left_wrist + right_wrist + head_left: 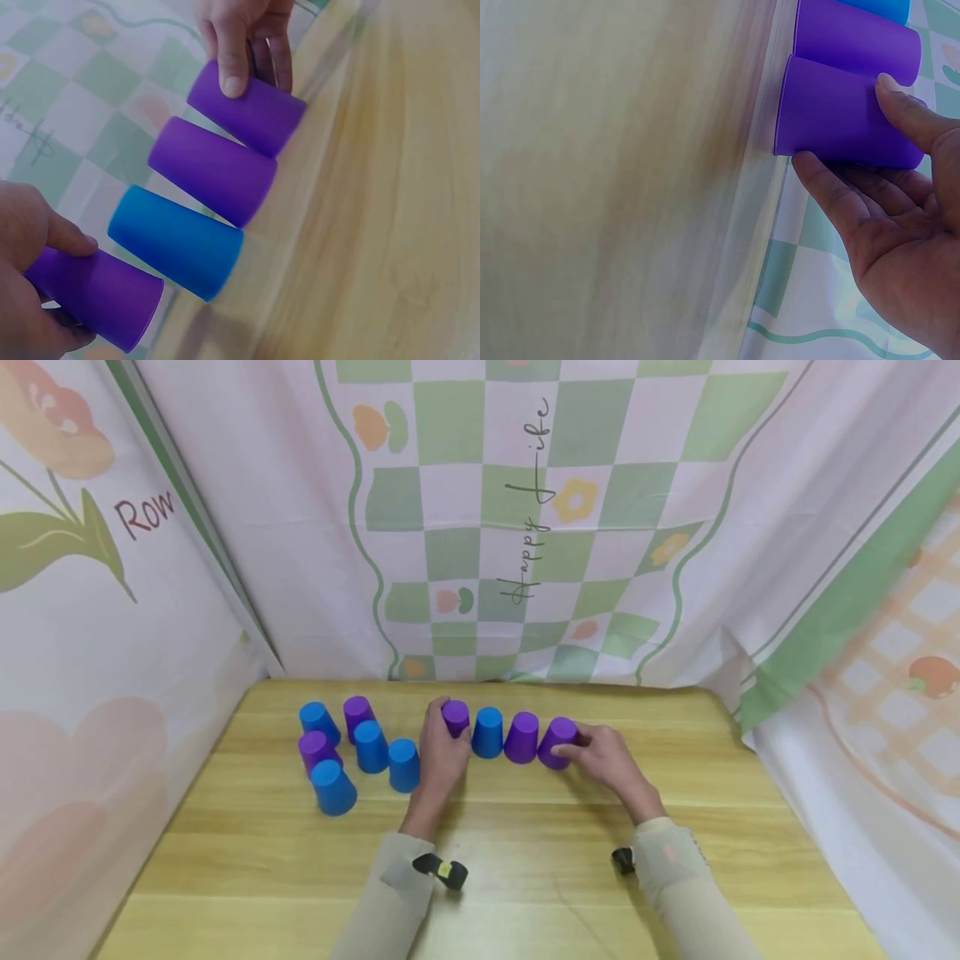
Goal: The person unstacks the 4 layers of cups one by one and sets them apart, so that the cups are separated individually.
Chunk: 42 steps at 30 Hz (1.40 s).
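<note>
Four upturned cups stand in a row on the wooden table (525, 860). My left hand (444, 731) grips the leftmost one, a purple cup (455, 717), also seen in the left wrist view as the purple cup (97, 296) under my thumb. Beside it stand a blue cup (488, 732) and a purple cup (522, 737). My right hand (585, 750) holds the rightmost purple cup (557, 742) between thumb and fingers. The right wrist view shows that cup (840, 112) with my right hand (855, 127) on its side.
A loose cluster of several blue and purple upturned cups (352, 747) sits left of the row. Patterned cloth walls (525, 527) close off the back and both sides. Bare tabletop stretches toward the front edge.
</note>
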Motion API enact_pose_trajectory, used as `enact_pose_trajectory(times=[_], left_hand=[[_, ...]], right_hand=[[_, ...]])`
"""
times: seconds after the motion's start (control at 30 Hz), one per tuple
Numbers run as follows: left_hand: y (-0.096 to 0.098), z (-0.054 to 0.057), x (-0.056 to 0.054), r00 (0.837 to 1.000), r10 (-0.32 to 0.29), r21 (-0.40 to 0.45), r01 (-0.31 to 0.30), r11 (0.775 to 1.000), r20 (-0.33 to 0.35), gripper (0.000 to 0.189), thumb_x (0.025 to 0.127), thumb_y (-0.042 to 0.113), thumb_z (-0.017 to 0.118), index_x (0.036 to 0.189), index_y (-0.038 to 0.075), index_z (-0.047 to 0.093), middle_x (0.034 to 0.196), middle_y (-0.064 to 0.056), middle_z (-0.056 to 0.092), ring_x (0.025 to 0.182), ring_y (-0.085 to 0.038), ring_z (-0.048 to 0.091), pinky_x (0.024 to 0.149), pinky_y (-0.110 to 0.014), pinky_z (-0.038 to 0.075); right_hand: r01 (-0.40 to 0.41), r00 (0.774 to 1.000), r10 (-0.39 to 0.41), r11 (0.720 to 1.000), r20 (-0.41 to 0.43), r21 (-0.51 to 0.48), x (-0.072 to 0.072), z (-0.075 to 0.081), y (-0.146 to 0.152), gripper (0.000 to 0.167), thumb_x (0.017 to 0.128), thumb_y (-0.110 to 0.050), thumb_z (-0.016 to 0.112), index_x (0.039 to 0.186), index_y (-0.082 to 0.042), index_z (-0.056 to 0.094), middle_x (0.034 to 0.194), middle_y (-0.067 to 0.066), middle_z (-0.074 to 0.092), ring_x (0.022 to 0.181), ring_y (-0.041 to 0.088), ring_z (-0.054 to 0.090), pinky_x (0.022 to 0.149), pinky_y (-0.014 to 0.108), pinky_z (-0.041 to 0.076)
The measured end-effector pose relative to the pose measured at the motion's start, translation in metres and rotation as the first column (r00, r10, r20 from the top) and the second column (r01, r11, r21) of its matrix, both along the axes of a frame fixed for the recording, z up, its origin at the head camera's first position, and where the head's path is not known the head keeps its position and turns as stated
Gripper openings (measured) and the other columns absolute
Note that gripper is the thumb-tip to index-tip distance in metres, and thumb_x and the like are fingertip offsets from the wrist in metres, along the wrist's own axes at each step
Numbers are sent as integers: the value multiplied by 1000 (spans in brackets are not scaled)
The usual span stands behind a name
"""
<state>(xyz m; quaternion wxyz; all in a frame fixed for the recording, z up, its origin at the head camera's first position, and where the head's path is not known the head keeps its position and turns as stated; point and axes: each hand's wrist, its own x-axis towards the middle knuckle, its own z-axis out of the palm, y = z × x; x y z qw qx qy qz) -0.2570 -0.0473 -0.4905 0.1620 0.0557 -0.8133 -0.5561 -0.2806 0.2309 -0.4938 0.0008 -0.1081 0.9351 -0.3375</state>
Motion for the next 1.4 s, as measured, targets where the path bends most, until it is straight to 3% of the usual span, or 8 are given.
enact_pose_trajectory(times=[0.47, 0.87, 1.2, 1.4], left_hand=[[3, 23, 18, 999, -11, 0, 11, 1000, -43, 60, 95, -2, 72, 149, 5, 47, 148, -19, 57, 139, -37, 56, 119, -52, 45], [2, 28, 28, 999, -18, 9, 19, 1000, -47, 59, 96, 0, 73, 149, 6, 48, 149, -18, 57, 140, -36, 56, 119, -53, 46], [-4, 30, 45, 998, -25, 12, 26, 1000, -63, 60, 94, 0, 75, 148, 6, 51, 149, -17, 58, 140, -36, 55, 119, -54, 46], [-7, 33, 57, 998, -42, -2, 42, 999, -38, 61, 94, 3, 76, 149, 8, 51, 149, -15, 59, 140, -35, 56, 117, -55, 47]], right_hand=[[-8, 1000, 8, 1000, -10, 16, -2, -2, 1, 43, 94, -36, 80, 124, -6, 76, 104, 13, 80, 84, 21, 70, 77, 40, 59], [-5, 1000, 5, 1000, 4, 14, -1, -1, -1, 42, 94, -35, 80, 123, -6, 76, 105, 13, 80, 87, 23, 72, 81, 44, 60], [2, 1000, -2, 1000, 20, 22, 0, 1, -1, 47, 93, -39, 80, 127, -6, 75, 107, 14, 79, 88, 24, 71, 82, 44, 60], [1, 1000, -2, 1000, 24, 23, 1, 2, -1, 46, 94, -38, 79, 126, -6, 75, 106, 13, 79, 87, 23, 71, 80, 42, 59]])
